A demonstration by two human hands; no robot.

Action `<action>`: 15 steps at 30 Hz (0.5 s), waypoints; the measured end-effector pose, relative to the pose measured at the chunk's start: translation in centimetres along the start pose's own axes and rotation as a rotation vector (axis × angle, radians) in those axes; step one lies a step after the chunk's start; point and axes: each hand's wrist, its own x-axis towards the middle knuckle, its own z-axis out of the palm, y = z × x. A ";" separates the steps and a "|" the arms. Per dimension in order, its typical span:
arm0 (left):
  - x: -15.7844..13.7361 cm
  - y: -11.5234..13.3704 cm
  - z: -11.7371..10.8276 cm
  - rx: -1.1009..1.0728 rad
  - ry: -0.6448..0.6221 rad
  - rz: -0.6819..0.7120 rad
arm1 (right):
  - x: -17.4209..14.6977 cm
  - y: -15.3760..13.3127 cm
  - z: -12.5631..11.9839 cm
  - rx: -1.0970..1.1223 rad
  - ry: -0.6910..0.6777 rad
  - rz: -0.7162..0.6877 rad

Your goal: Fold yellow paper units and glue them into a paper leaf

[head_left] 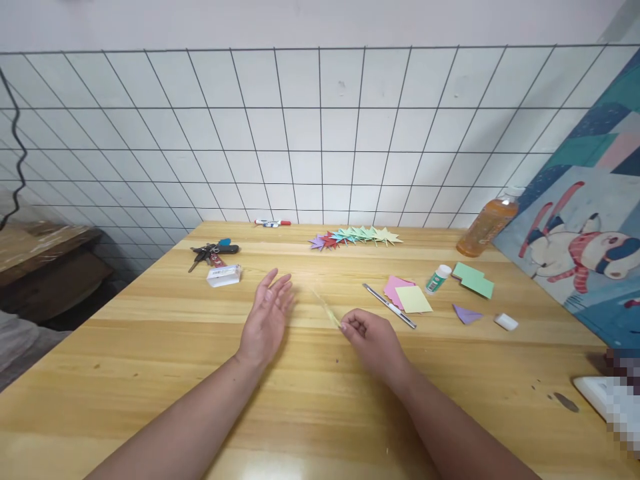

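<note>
One thin yellow paper piece is pinched at its near end by the right hand. Left hand — open, fingers loosely extended.

Yellow paper blurred, shape unclear. White object part-pixelated, cut by right edge.
</note>
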 end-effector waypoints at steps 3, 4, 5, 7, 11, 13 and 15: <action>-0.2 0.1 0.5 -0.143 -0.233 -0.228 | 0.0 0.2 0.2 0.508 -0.153 0.148; -0.4 0.1 0.7 -0.153 -0.291 -0.293 | 0.0 0.2 0.4 0.607 -0.195 0.184; -0.5 0.1 0.9 -0.159 -0.323 -0.335 | 0.0 0.2 0.5 0.667 -0.223 0.209; -0.8 -0.1 1.1 -0.184 -0.331 -0.377 | 0.0 0.1 0.9 0.702 -0.246 0.229; -0.9 -0.7 1.0 -0.227 -0.254 -0.407 | 0.1 0.3 1.3 0.683 -0.244 0.248; -0.9 -0.8 1.0 -0.224 -0.201 -0.427 | 0.2 0.3 1.6 0.681 -0.225 0.248; -0.9 -1.0 1.1 -0.208 -0.181 -0.434 | 0.3 0.4 1.8 0.654 -0.212 0.243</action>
